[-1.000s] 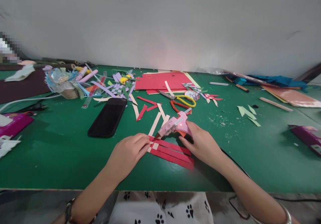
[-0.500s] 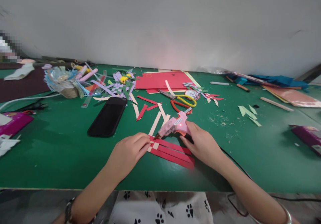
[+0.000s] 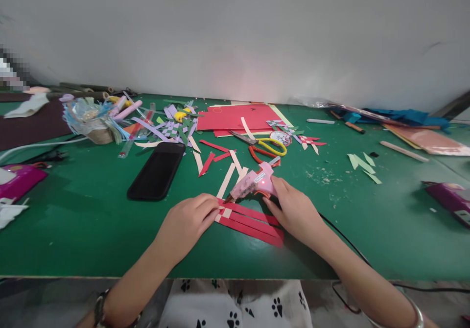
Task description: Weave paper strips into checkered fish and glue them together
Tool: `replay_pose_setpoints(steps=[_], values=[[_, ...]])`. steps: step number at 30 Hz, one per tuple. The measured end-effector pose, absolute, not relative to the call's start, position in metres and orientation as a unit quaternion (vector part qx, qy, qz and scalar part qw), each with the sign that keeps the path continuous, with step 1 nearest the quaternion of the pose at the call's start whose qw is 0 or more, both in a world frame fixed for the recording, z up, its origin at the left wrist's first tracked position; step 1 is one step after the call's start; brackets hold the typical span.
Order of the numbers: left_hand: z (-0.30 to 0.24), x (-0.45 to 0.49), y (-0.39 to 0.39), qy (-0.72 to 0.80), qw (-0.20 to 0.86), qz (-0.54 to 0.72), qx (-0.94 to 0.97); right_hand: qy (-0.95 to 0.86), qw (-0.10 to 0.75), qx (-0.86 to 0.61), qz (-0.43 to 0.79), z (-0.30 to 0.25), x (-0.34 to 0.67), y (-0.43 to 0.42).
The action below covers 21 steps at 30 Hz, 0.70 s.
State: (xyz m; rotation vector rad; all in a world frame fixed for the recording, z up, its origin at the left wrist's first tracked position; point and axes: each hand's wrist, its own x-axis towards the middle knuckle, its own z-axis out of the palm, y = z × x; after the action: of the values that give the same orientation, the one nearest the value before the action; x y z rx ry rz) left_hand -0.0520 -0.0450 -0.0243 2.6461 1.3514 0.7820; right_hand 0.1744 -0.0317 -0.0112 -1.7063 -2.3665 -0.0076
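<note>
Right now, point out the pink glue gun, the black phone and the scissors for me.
Pink glue gun (image 3: 246, 184): head view, on its barrel.
Black phone (image 3: 156, 171): head view, mid-screen.
Scissors (image 3: 252, 142): head view, beside the pivot.

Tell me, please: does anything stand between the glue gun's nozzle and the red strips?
Nothing visible does: the glue gun in the right hand has its nozzle at the upper red strip, close beside the left hand.
</note>
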Motion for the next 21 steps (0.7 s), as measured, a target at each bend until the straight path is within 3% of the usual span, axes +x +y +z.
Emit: replay_pose_setpoints(steps=[14,21], values=[[-0.0220,-0.0503,-0.0451,0.447,0.054,0.257,0.855,-0.814,0.124,-0.539,-0.178,-0.0078,0.1708,-0.0348],[-0.0227,-0.0501,-0.0458,0.453,0.053,0.252,0.853,-0.817,0.131,-0.523,-0.204,-0.0061,0.1726,-0.0355]])
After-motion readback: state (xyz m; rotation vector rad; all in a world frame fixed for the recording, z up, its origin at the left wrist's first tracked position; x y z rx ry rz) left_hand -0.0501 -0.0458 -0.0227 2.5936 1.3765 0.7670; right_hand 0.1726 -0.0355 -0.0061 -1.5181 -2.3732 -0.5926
